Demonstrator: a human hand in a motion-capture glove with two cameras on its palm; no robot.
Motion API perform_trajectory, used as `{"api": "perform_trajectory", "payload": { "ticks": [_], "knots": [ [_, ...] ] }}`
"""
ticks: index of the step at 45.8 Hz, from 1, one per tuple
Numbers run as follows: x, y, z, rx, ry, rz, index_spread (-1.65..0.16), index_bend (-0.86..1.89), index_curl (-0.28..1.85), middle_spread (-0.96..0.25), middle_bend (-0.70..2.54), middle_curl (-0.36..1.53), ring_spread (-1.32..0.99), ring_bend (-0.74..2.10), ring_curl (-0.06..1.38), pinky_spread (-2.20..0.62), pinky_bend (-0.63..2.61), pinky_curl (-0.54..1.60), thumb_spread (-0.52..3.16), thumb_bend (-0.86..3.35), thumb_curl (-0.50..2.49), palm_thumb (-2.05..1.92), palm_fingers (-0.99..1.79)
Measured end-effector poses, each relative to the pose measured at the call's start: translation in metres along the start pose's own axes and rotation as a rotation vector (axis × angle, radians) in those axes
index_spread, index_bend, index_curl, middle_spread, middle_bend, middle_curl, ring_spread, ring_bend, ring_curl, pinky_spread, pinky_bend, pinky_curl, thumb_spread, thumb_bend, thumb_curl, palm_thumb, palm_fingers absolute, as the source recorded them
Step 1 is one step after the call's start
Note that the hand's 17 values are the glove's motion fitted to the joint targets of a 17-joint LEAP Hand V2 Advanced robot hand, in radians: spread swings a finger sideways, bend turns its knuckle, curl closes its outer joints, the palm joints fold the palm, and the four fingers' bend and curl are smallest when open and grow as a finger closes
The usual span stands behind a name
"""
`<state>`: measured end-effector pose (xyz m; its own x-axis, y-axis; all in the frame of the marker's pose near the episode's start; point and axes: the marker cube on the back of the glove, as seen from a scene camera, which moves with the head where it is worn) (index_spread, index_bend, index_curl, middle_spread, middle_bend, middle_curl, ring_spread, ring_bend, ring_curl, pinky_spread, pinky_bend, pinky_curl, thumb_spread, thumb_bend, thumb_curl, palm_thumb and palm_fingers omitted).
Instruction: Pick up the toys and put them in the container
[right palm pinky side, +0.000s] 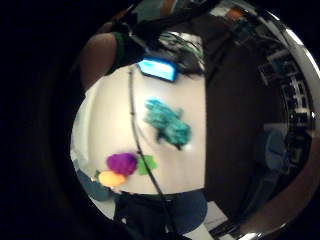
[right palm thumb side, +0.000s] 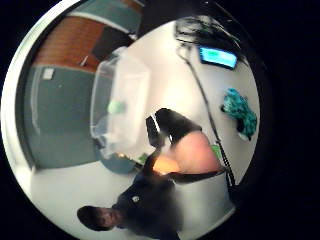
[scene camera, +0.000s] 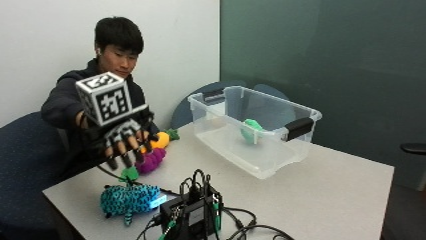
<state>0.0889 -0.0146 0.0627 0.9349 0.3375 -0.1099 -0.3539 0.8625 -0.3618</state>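
Progress is sitting at an early stage, judging by how the toys are lying. One green toy (scene camera: 252, 131) is already resting inside the clear plastic container (scene camera: 219, 135), which is standing on the white desk (scene camera: 333, 195). Three more are waiting outside it: a teal patterned plush (scene camera: 128, 198) is lying near the desk's front edge beside a tangle of cables and a small lit device (scene camera: 190, 212), and a purple plush (scene camera: 152, 159) and an orange plush (scene camera: 159, 141) are sitting together by the person's body, well apart from the container. Of the hands, the gloved right hand (scene camera: 123, 140) is hovering above the desk between the teal plush and the purple one, its fingers spread and pointing downward, holding nothing. The teal plush looks like the likeliest next pick.
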Motion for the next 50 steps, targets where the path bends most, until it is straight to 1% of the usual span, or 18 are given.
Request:
{"api": "perform_trajectory", "payload": {
  "ticks": [4,10,15,17,18,20,21,22,23,24,27,31,34,39,42,46,48,50],
  "knots": [
    [0.035,0.002,0.049,-0.011,0.067,0.054,-0.16,0.17,0.26,-0.03,0.33,0.4,-0.11,0.59,0.24,-0.02,0.86,0.36,1.26,-0.01,0.35,0.06,0.04],
    [0.051,0.004,0.112,-0.059,0.07,0.195,-0.17,0.16,0.28,-0.03,0.31,0.4,-0.1,0.59,0.24,0.0,0.89,0.36,1.28,-0.01,0.34,0.06,0.03],
    [0.058,-0.003,0.14,-0.018,0.075,0.198,-0.18,0.12,0.26,-0.03,0.3,0.39,-0.12,0.69,0.25,-0.01,0.94,0.37,1.27,-0.02,0.34,0.05,0.13],
    [0.058,-0.005,0.146,0.023,0.088,0.185,-0.18,0.1,0.24,-0.04,0.3,0.39,-0.16,0.83,0.28,-0.06,0.96,0.36,1.27,-0.01,0.34,0.07,0.28],
    [0.059,-0.006,0.147,0.048,0.096,0.175,-0.18,0.09,0.24,-0.04,0.3,0.39,-0.17,0.85,0.28,-0.07,0.96,0.36,1.27,-0.01,0.34,0.07,0.29],
    [0.059,-0.008,0.149,0.098,0.113,0.145,-0.17,0.03,0.2,-0.07,0.42,0.43,-0.22,1.04,0.34,-0.15,0.98,0.35,1.3,0.03,0.35,0.14,0.57],
    [0.06,-0.009,0.15,0.121,0.117,0.124,-0.17,0.01,0.18,-0.08,0.48,0.44,-0.23,1.09,0.34,-0.18,0.98,0.34,1.32,0.05,0.35,0.17,0.67],
    [0.06,-0.01,0.151,0.14,0.116,0.103,-0.17,0.02,0.17,-0.09,0.49,0.44,-0.24,1.1,0.34,-0.2,0.98,0.34,1.32,0.05,0.35,0.18,0.67],
    [0.06,-0.011,0.151,0.157,0.112,0.084,-0.17,0.03,0.17,-0.1,0.57,0.48,-0.25,1.16,0.37,-0.23,1.0,0.36,1.34,0.08,0.36,0.23,0.81],
    [0.06,-0.012,0.151,0.172,0.105,0.068,-0.17,0.03,0.15,-0.11,0.6,0.48,-0.26,1.2,0.38,-0.25,1.01,0.36,1.36,0.09,0.36,0.25,0.87],
    [0.058,-0.015,0.147,0.219,0.089,0.038,-0.16,0.08,0.15,-0.13,0.71,0.53,-0.27,1.27,0.42,-0.29,1.01,0.37,1.41,0.13,0.38,0.32,1.01],
    [0.049,-0.016,0.133,0.254,0.064,0.009,-0.16,0.17,0.17,-0.15,0.88,0.6,-0.27,1.32,0.46,-0.32,0.98,0.39,1.45,0.18,0.4,0.41,1.2],
    [0.034,-0.014,0.111,0.267,0.027,-0.026,-0.15,0.2,0.19,-0.15,0.95,0.63,-0.26,1.36,0.49,-0.33,0.97,0.4,1.45,0.2,0.42,0.47,1.24],
    [-0.039,0.004,0.043,0.345,-0.067,-0.124,-0.16,0.22,0.21,-0.16,1.01,0.66,-0.26,1.39,0.5,-0.35,0.98,0.42,1.4,0.21,0.46,0.53,1.23],
    [-0.108,0.008,-0.008,0.423,-0.093,-0.277,-0.15,0.25,0.22,-0.17,1.02,0.67,-0.25,1.4,0.51,-0.36,0.99,0.43,1.36,0.2,0.49,0.55,1.23],
    [-0.198,0.005,-0.071,0.443,-0.133,-0.533,-0.15,0.29,0.25,-0.17,1.05,0.69,-0.25,1.4,0.51,-0.36,1.0,0.44,1.32,0.19,0.52,0.57,1.22],
    [-0.236,0.007,-0.087,0.442,-0.127,-0.658,-0.15,0.31,0.26,-0.18,1.06,0.7,-0.25,1.41,0.51,-0.36,1.0,0.44,1.29,0.18,0.53,0.58,1.22],
    [-0.268,0.006,-0.087,0.462,-0.032,-0.75,-0.15,0.32,0.27,-0.18,1.06,0.7,-0.25,1.41,0.51,-0.37,1.01,0.45,1.27,0.18,0.54,0.58,1.21]
  ]
}}
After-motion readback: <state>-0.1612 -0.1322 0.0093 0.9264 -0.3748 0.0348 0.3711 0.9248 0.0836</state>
